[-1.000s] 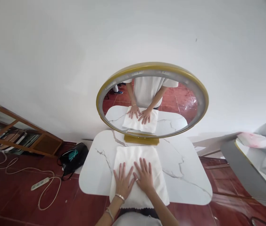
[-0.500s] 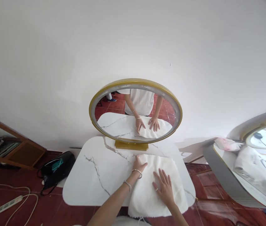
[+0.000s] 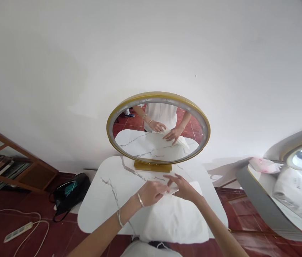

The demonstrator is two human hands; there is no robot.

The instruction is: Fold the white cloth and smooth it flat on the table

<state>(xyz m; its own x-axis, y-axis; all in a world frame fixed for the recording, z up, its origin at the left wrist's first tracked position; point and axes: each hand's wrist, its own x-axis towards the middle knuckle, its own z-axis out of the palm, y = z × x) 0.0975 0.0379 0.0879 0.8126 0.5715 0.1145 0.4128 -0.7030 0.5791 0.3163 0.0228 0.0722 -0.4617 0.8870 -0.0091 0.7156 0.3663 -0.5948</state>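
Observation:
A white cloth (image 3: 176, 221) lies on the marble-patterned white table (image 3: 97, 203), its far part lifted and bunched, its near edge hanging over the table's front. My left hand (image 3: 153, 192), with bracelets at the wrist, is closed on the cloth's raised far edge. Just right of it, my right hand (image 3: 183, 188) rests at the same edge with its fingers stretched and apart. Both hands partly hide the bunched fabric.
A gold-framed oval mirror (image 3: 157, 95) stands on the table's back and reflects both hands. At the right is another table (image 3: 263, 203) with a white printed cloth (image 3: 298, 191). A black bag (image 3: 73, 194) and a power strip (image 3: 18, 231) lie on the red floor.
The left hand has moved from the cloth's upper left corner toward its middle and lifted the edge. My right hand has come up from lying flat on the cloth to beside it.

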